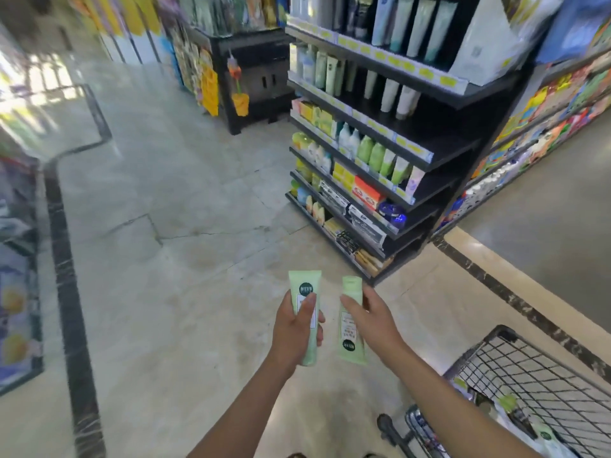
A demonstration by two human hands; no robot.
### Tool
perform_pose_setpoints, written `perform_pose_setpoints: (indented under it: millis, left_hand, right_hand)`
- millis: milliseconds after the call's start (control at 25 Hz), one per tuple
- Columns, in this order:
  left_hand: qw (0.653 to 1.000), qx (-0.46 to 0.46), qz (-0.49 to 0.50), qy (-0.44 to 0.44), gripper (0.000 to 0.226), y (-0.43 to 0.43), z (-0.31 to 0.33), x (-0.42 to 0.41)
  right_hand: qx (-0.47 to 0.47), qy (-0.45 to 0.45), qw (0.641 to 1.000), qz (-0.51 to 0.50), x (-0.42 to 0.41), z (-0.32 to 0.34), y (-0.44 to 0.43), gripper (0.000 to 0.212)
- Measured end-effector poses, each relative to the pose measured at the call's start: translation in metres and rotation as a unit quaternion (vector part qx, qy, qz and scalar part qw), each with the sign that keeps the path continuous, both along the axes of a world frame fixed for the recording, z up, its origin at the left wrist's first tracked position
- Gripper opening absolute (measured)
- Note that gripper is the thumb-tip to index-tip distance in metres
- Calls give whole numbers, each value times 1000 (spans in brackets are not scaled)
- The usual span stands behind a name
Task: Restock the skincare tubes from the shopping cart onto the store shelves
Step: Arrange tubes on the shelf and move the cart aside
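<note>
The left hand [294, 328] clamps its fingers on one green tube [305, 285], the right hand [373, 322] on a second tube [351, 338], both pointing lengthwise at the shelves [446, 147] ahead, nearer the right hand.

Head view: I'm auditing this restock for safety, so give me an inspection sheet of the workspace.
Surface: pale tiled floor with crack lines and a dark border strip.
Job's things: left tube and right tube, both pale green; wire cart holds more items; shelves partly stocked.
Clutter: nothing seen.
Hands: left hand grips the left tube; right hand holds the right tube.
Cables: nothing seen.
Surroundings: black display stand, blurred.
</note>
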State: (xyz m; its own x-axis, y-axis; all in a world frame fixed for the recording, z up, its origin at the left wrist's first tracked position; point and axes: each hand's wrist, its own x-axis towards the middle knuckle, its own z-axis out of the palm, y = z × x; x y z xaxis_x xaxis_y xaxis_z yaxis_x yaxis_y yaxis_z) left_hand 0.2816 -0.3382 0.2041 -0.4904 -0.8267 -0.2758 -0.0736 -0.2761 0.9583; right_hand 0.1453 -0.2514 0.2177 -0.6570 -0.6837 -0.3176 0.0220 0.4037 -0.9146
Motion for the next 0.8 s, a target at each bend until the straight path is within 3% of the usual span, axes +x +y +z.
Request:
perform_pose_setpoints:
  millis: [120, 280, 400, 640, 800]
  left_hand:
    - [999, -1, 31, 6, 24, -26, -2, 21]
    - [998, 3, 64, 2, 21, -60, -6, 36]
    - [996, 9, 88, -2, 23, -98, -10, 35]
    - [993, 1, 115, -17, 23, -189, -10, 5]
    - [990, -14, 135, -30, 22, -255, 2, -25]
  right_hand:
    - [-3, 21, 999, -27, 7, -1, -39, 12]
    - [-34, -225, 968, -104, 4, -22, -89, 26]
    - [-46, -341, 937, -53, 3, -31, -132, 34]
    - [-24, -359, 933, 32, -19, -37, -224, 38]
    - [-35, -352, 932, 80, -42, -21, -289, 24]
